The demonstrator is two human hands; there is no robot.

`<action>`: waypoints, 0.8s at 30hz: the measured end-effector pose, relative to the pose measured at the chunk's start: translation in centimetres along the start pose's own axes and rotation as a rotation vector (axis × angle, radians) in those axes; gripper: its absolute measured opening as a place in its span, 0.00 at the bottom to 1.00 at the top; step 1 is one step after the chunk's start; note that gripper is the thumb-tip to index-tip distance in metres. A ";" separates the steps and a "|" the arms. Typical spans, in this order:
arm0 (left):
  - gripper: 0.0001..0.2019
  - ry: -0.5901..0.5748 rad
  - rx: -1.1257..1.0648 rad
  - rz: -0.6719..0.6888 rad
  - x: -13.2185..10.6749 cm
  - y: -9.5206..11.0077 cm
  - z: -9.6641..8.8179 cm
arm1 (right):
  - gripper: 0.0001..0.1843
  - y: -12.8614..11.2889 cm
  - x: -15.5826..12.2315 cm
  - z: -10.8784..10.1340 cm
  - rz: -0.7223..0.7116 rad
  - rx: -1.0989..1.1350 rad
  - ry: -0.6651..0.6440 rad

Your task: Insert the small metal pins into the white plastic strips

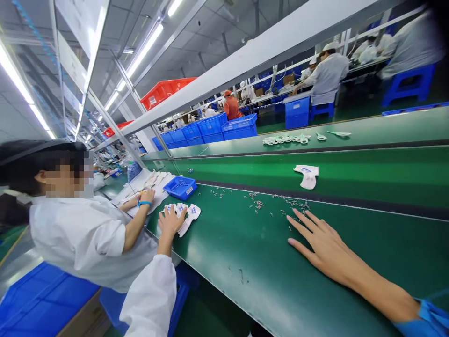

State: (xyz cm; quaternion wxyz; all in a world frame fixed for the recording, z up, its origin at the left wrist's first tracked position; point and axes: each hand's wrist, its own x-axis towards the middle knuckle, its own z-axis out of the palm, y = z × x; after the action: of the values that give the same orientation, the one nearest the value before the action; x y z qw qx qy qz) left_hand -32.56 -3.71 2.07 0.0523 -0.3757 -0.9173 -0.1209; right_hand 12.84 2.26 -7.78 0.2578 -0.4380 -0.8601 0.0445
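My left hand [171, 222] lies with its fingers spread on a few white, curved plastic shells [192, 213] with blue markings, at the left part of the green worktop. The palm hides part of them. Farther right, my right hand [324, 245] is stretched out low over the worktop, fingers apart and holding nothing. Just beyond its fingertips lie many tiny metal pieces that look like screws [258, 204]. A lone white shell [308, 177] of similar shape rests on the lower green strip behind them.
A blue tray [180, 187] with small parts stands beyond my left hand. To the left, a co-worker in white [80, 234] handles things over white sheeting. Green-and-white parts [286, 139] sit on the far ledge. A metal rail [224, 70] crosses above the bench.
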 end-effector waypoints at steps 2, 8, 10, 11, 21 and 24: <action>0.26 -0.036 0.001 -0.012 0.7 -0.1 0.5 | 0.32 0.4 0.3 0.2 -0.005 -0.001 -0.019; 0.36 -0.130 -0.025 0.052 -2.1 1.6 1.9 | 0.22 -0.7 0.2 -1.6 -0.022 0.056 -0.085; 0.40 -0.139 -0.042 0.096 -4.6 2.9 2.4 | 0.20 -1.3 0.2 -2.4 -0.025 0.067 -0.060; 0.40 -0.137 -0.054 0.120 -6.0 3.8 2.6 | 0.19 -1.5 0.2 -2.7 -0.034 0.062 -0.047; 0.36 -0.011 -0.464 0.463 -21.6 15.1 3.8 | 0.12 -2.1 -0.5 -6.2 0.176 0.280 -0.090; 0.27 -0.133 -0.573 0.682 -24.3 15.3 2.2 | 0.13 -1.6 -1.2 -7.2 0.306 0.382 -0.136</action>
State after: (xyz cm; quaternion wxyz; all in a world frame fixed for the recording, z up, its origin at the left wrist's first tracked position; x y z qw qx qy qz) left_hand -4.52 -8.99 -1.76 -0.0762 -0.6628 -0.6720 -0.3216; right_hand 15.73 -0.72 -1.56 0.2679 -0.5025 -0.7750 0.2741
